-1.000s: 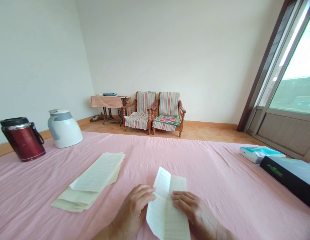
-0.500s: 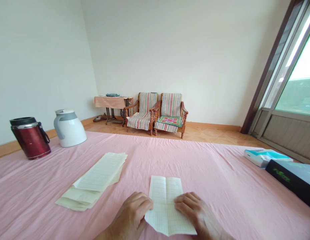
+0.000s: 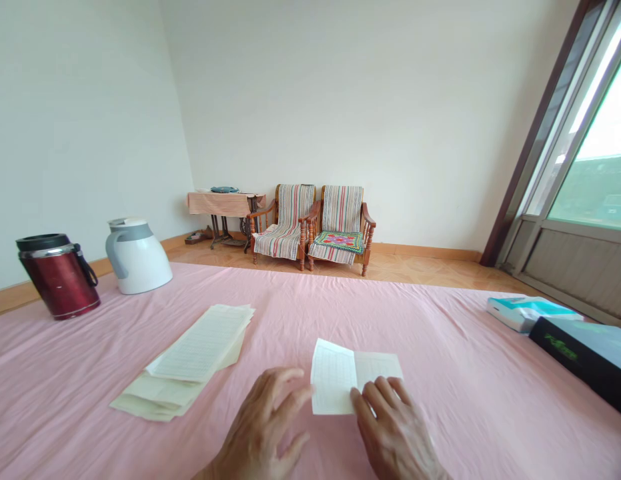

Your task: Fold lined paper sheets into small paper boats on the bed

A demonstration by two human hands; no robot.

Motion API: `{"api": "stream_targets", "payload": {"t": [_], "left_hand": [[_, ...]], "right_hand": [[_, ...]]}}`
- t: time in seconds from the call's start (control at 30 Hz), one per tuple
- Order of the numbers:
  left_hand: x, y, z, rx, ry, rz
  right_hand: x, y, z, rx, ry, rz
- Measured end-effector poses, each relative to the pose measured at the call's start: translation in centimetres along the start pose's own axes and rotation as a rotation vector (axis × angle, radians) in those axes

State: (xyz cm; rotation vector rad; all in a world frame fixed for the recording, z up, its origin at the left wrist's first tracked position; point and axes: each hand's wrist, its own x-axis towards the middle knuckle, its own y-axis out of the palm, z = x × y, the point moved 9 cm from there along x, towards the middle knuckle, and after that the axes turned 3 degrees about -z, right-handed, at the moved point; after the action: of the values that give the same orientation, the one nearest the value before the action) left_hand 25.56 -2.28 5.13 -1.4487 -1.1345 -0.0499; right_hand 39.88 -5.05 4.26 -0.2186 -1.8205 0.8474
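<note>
A creased sheet of squared paper (image 3: 333,380) lies in front of me on the pink cloth, its left half tilted up from an upright crease. My right hand (image 3: 395,423) holds the lower right part of the sheet, fingers bent over it; they hide that corner. Beside the left edge, my left hand (image 3: 270,420) is open, fingers apart, with the forefinger tip at or very near the paper. Further left lies a loose stack of similar paper sheets (image 3: 200,347), touched by neither hand.
Pink cloth (image 3: 290,300) covers the surface. A red flask (image 3: 65,283) and a white jug (image 3: 143,263) stand at the back left. On the right are a blue-and-white packet (image 3: 530,310) and a black box (image 3: 565,353). Two wooden chairs (image 3: 335,227) stand beyond.
The sheet has shifted away from me and right, and now looks shorter and wider, with its left half raised. My left hand has released its edge and spread its fingers.
</note>
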Motion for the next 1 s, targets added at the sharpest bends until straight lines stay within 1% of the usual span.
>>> {"api": "stream_targets", "payload": {"t": [0.07, 0.13, 0.2, 0.27, 0.37, 0.43, 0.5, 0.57, 0.63, 0.73, 0.8, 0.9, 1.0], "left_hand": [[0.1, 0.6, -1.0, 0.013, 0.055, 0.054], [0.3, 1.3, -1.4, 0.021, 0.070, 0.097], [0.4, 1.9, -1.3, 0.019, 0.070, 0.127], [0.4, 2.1, -0.7, 0.005, 0.058, 0.148], [-0.1, 1.8, 0.4, -0.026, 0.032, 0.178], [-0.7, 1.4, 1.0, -0.044, 0.040, 0.179], [-1.3, 0.9, 1.8, -0.058, 0.021, 0.173], [-1.7, 0.7, 2.9, -0.082, -0.055, 0.170], [-1.9, 0.6, 3.8, -0.116, -0.139, 0.180], [-1.6, 0.7, 4.8, -0.171, -0.270, 0.201], [-1.2, 1.0, 5.4, -0.212, -0.369, 0.212], [-0.7, 1.5, 6.5, -0.264, -0.502, 0.206], [-0.4, 2.1, 7.6, -0.288, -0.583, 0.182]], "right_hand": [[0.2, 0.3, 0.5, 0.021, 0.010, 0.002], [0.3, 0.5, 1.3, 0.047, -0.017, -0.009], [0.2, 0.6, 2.0, 0.067, -0.037, -0.013], [0.0, 0.8, 1.9, 0.094, -0.012, 0.005], [-0.9, 0.8, 0.8, 0.159, 0.065, 0.012], [-1.8, 1.0, -0.3, 0.215, 0.119, 0.034], [-2.6, 1.7, -1.6, 0.282, 0.210, 0.099], [-3.2, 2.1, -2.8, 0.350, 0.303, 0.140], [-3.3, 2.2, -3.5, 0.407, 0.368, 0.181], [-3.1, 2.9, -4.1, 0.459, 0.447, 0.311], [-3.2, 3.6, -4.8, 0.472, 0.531, 0.369], [-3.8, 4.9, -6.4, 0.503, 0.722, 0.374], [-4.6, 6.5, -7.6, 0.559, 0.874, 0.350]]}}
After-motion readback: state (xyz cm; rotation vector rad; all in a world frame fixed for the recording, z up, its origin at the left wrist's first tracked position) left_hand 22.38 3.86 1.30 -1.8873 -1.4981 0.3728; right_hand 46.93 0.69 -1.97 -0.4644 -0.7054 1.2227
